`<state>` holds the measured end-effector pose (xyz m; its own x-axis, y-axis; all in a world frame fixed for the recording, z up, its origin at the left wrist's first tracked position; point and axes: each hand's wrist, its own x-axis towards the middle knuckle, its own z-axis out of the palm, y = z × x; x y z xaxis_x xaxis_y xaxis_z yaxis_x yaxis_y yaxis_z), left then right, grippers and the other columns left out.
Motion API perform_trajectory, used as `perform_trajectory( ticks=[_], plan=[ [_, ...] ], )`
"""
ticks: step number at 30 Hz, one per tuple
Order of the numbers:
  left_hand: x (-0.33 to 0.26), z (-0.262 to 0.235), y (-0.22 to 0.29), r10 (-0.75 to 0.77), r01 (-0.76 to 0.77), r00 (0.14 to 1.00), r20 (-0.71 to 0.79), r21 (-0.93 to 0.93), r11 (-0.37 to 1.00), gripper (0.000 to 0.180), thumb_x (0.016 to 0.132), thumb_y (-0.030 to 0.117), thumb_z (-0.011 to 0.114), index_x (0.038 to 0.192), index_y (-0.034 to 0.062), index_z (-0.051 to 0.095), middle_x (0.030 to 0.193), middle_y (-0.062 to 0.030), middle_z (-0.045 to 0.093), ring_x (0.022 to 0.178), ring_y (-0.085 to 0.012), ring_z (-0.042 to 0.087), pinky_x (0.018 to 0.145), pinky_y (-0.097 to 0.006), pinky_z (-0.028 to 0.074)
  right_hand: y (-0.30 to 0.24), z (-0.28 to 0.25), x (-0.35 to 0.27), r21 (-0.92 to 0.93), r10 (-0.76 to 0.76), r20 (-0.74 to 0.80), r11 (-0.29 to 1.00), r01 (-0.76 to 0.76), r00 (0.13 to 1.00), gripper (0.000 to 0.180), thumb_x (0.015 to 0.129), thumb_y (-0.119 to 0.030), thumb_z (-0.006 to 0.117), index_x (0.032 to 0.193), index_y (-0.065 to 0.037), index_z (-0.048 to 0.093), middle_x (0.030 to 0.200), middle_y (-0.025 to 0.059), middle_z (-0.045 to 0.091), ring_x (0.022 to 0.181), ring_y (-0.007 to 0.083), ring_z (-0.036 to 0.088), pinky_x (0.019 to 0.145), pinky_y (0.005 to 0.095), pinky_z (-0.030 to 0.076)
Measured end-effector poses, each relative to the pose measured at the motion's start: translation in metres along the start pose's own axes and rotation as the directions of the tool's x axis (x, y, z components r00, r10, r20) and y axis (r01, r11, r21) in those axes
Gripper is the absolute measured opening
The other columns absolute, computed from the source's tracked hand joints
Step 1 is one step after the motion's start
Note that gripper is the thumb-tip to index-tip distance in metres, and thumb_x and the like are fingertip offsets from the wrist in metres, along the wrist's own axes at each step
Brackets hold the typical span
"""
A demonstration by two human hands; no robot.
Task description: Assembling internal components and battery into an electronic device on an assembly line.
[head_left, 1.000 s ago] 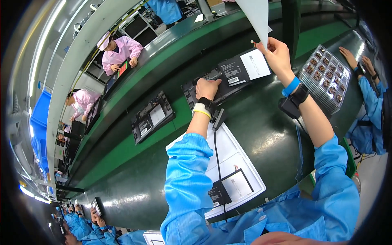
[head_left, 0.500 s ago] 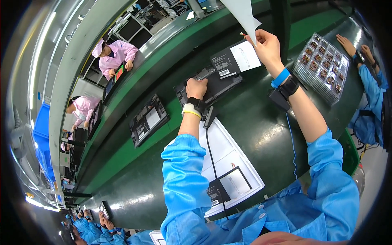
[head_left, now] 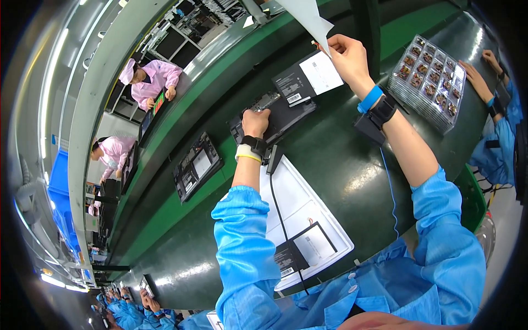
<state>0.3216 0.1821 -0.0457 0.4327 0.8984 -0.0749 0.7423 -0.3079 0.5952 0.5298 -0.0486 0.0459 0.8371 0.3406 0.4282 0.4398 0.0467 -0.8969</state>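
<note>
My left hand (head_left: 256, 122) presses down on a black flat device (head_left: 275, 116) lying on the dark green belt. My right hand (head_left: 347, 56) is raised above it and pinches the corner of a thin white sheet (head_left: 308, 17) that hangs upward. Under that hand lies a black battery pack with a white label (head_left: 309, 78), touching the device's far edge. Both wrists carry bands; a blue strap and a black clip sit on the right one.
A white tray (head_left: 324, 220) with another labelled black pack (head_left: 305, 250) sits near my body. A clear tray of small parts (head_left: 429, 82) lies at right by another person's hand (head_left: 478, 77). A second open device (head_left: 197, 164) lies left on the belt. Two pink-clad people work across.
My right hand has lifted the white sheet a little higher and farther from me. My left hand has stayed on the black device.
</note>
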Motion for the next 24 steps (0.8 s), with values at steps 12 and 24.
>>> perform_trajectory(
  ticks=[12, 24],
  plan=[
    [-0.023, -0.014, 0.036, 0.171, -0.164, 0.985, 0.01, 0.358, 0.919, 0.03, 0.082, 0.028, 0.07, 0.091, -0.0002, 0.076, 0.097, -0.0277, 0.072, 0.1, -0.0463, 0.069, 0.093, -0.051, 0.054, 0.0, -0.005, 0.0, -0.027, -0.096, -0.056, 0.995, 0.094, 0.994, 0.016, 0.079, -0.02, 0.076, 0.086, -0.005, 0.078, 0.078, 0.0125, 0.074, 0.072, 0.0249, 0.072, 0.07, 0.0345, 0.055],
    [-0.006, -0.05, 0.025, -0.145, 0.227, 0.942, 0.302, -0.259, 0.939, 0.021, 0.097, 0.018, 0.07, 0.097, -0.0024, 0.071, 0.085, -0.0055, 0.071, 0.061, -0.0119, 0.061, 0.053, -0.026, 0.051, -0.014, -0.007, -0.004, 0.153, -0.026, -0.078, 0.987, 0.038, 0.997, 0.016, 0.079, -0.013, 0.075, 0.081, 0.003, 0.074, 0.077, 0.0231, 0.072, 0.075, 0.0344, 0.073, 0.072, 0.0406, 0.057]
  ],
)
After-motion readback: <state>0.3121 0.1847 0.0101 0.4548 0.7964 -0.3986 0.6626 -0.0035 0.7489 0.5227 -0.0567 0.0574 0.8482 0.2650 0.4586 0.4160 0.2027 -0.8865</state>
